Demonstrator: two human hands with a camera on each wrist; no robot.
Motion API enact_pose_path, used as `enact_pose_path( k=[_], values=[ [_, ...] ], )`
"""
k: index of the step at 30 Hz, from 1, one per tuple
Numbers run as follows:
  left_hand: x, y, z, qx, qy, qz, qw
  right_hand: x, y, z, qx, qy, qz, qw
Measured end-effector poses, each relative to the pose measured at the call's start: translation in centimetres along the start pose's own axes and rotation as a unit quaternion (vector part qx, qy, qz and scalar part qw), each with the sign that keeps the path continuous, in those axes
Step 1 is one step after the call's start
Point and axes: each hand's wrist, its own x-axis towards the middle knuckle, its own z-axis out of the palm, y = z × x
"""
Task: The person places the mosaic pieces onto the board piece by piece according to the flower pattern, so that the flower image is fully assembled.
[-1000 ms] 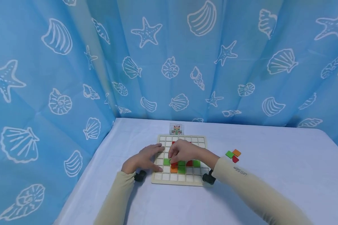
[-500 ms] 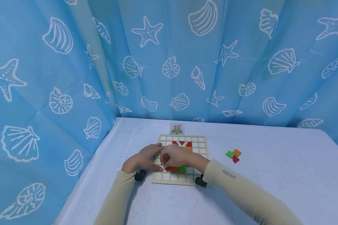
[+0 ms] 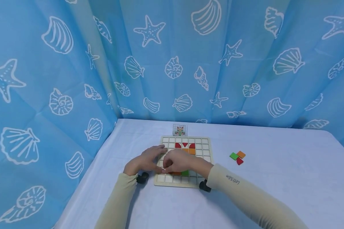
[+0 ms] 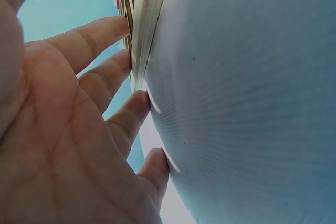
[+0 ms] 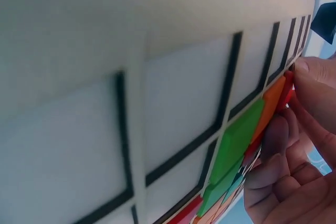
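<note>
A square wooden grid board (image 3: 183,139) is lying near the table's (image 3: 275,190) far edge, a small picture card (image 3: 179,130) sitting behind it; three loose coloured tiles (image 3: 237,157) are lying to its right.

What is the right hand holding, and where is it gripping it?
The right hand pinches a red tile by its edge, over the grid board. The left hand holds nothing; its straight fingers press the board's left edge.

Beige long sleeves (image 3: 246,194), small lettering on right, black wrist-worn cameras (image 3: 204,185)
</note>
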Motion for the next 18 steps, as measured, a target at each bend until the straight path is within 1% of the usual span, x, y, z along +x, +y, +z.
enact_pose_path(
  k=[4,11,14,18],
  values=[
    [-0.02,-0.11,0.05,0.000,0.001,0.016,0.9999,0.18,-0.11,0.24,-0.013,-0.004,0.006,0.9999],
    [-0.02,-0.02,-0.05,0.007,-0.003,0.003,1.0000,0.29,-0.18,0.02,0.005,-0.016,0.013,0.9998],
    [-0.02,0.02,-0.14,0.005,-0.004,0.004,1.0000,0.28,-0.16,-0.05,0.007,-0.024,0.020,0.9995],
    [0.03,-0.06,-0.20,0.005,-0.003,0.016,0.9998,0.19,-0.10,-0.24,0.016,-0.030,0.023,0.9991]
  ],
)
